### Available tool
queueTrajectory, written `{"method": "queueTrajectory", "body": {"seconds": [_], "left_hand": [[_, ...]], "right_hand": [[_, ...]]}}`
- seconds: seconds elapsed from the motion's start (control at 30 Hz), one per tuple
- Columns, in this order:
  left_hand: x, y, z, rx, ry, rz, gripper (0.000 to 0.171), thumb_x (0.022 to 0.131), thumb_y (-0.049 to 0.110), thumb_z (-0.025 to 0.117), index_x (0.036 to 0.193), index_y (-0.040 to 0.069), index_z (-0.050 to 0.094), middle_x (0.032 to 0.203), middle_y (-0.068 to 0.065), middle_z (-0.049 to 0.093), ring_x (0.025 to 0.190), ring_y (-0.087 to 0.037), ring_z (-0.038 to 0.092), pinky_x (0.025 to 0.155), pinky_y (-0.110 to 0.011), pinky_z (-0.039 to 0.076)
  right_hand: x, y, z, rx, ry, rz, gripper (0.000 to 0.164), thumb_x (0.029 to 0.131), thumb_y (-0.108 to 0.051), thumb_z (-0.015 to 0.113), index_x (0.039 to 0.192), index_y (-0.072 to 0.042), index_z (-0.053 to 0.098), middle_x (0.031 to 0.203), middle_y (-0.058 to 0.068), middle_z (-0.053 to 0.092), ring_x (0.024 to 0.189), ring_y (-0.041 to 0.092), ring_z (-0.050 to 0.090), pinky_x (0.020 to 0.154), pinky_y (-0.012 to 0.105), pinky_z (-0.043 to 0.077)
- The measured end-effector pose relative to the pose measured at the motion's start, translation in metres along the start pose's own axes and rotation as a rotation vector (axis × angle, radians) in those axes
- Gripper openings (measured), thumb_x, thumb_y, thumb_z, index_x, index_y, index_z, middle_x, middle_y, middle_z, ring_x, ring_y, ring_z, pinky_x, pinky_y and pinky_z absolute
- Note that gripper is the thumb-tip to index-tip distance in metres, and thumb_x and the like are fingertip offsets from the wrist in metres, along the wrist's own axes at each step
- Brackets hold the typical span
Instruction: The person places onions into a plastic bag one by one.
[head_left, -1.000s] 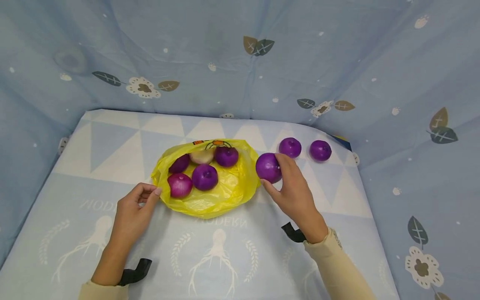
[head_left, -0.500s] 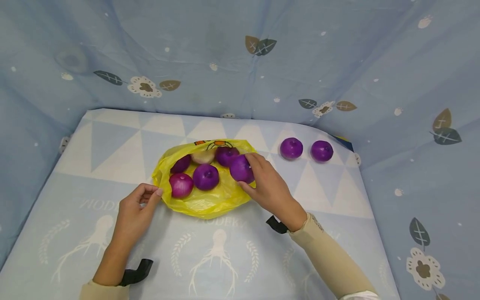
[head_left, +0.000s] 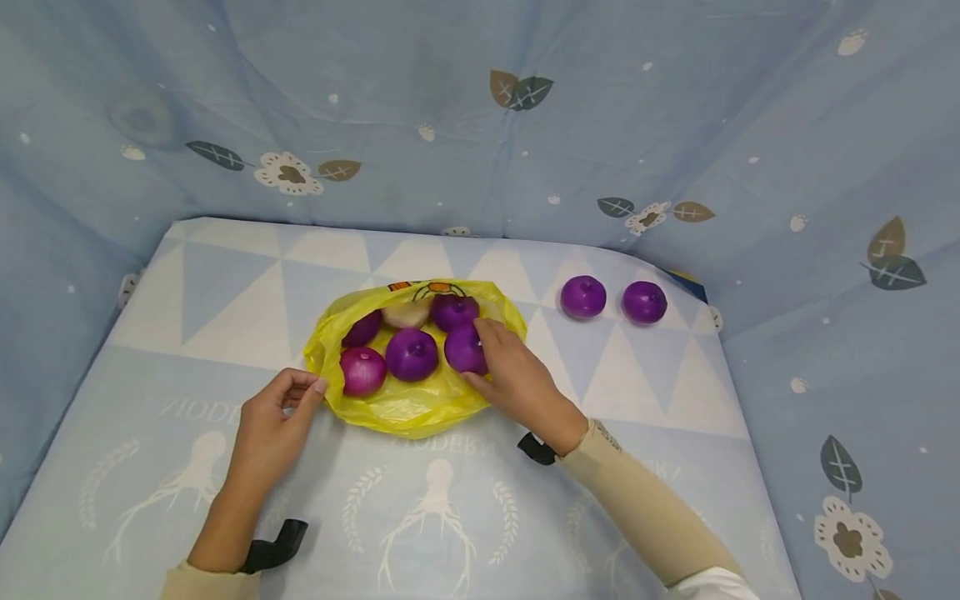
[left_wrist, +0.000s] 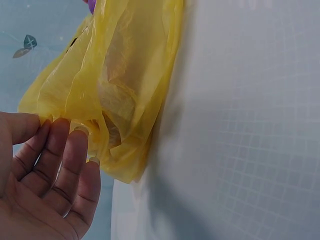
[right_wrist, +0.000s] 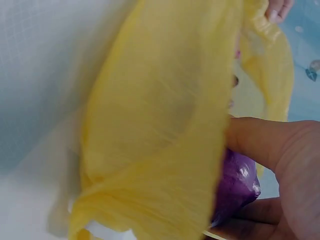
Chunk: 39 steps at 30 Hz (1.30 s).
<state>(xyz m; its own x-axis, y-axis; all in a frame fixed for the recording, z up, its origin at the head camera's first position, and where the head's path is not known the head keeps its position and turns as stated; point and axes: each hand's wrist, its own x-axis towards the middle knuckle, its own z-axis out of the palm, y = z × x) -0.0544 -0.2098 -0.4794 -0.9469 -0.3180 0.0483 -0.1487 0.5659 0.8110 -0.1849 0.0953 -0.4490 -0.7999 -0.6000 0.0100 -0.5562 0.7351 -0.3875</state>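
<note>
A yellow plastic bag [head_left: 405, 412] lies with its mouth open on the table. My left hand [head_left: 273, 425] pinches the left side of its rim between thumb and fingertips, as the left wrist view also shows. In my right hand [head_left: 517, 375] is a purple onion [head_left: 465, 348], held inside the bag's mouth at the right. The bag's side covers part of this onion [right_wrist: 237, 185] in the right wrist view. Inside the bag rest several purple onions, among them one in the middle [head_left: 412, 354], a redder onion [head_left: 363, 372] at the left, and a pale onion [head_left: 407, 314] at the back.
Two more purple onions, one nearer the bag [head_left: 582, 297] and one farther right [head_left: 644, 302], sit on the patterned tablecloth [head_left: 652, 383] at the back right. A blue patterned curtain [head_left: 420, 100] hangs behind the table and along its sides.
My right hand has carried the purple onion leftward from beside the bag, over its right rim and into its mouth. My left hand has kept its pinch on the rim.
</note>
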Motion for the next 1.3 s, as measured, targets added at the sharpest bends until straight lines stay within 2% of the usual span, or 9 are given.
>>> {"method": "queueTrajectory", "body": {"seconds": [0.23,0.57,0.8,1.3], "left_hand": [[0.0,0.0,0.0,0.0,0.006,0.006,0.021,0.105,0.028,0.068,0.108,0.008,0.068,0.094,-0.007,0.071,0.084,-0.016,0.058,0.066,-0.015,0.045],[0.0,0.0,0.0,0.01,-0.009,-0.016,0.022,0.105,0.03,0.067,0.108,0.008,0.068,0.094,-0.007,0.07,0.085,-0.019,0.058,0.066,-0.016,0.046],[0.0,0.001,0.0,0.015,-0.005,-0.01,0.022,0.105,0.03,0.067,0.109,0.008,0.068,0.095,-0.007,0.071,0.085,-0.018,0.058,0.066,-0.015,0.046],[0.0,0.001,0.001,0.017,-0.007,-0.012,0.023,0.106,0.031,0.064,0.107,0.008,0.067,0.093,-0.007,0.069,0.085,-0.019,0.058,0.065,-0.016,0.046]], "right_hand": [[0.004,0.004,0.011,0.005,-0.012,0.038,0.08,0.093,-0.03,0.083,0.153,0.003,0.043,0.151,0.022,0.049,0.135,0.034,0.053,0.11,0.044,0.046],[0.005,0.011,0.022,0.01,-0.013,0.033,0.076,0.091,-0.028,0.086,0.153,-0.004,0.049,0.142,0.017,0.053,0.125,0.031,0.057,0.104,0.041,0.051],[0.005,0.013,0.027,0.025,-0.009,0.033,0.077,0.091,-0.028,0.085,0.149,0.002,0.046,0.142,0.018,0.053,0.128,0.032,0.055,0.109,0.042,0.047],[0.006,0.018,0.033,0.065,-0.011,0.025,0.079,0.093,-0.029,0.084,0.152,0.002,0.043,0.148,0.017,0.05,0.134,0.031,0.053,0.113,0.042,0.044]]}}
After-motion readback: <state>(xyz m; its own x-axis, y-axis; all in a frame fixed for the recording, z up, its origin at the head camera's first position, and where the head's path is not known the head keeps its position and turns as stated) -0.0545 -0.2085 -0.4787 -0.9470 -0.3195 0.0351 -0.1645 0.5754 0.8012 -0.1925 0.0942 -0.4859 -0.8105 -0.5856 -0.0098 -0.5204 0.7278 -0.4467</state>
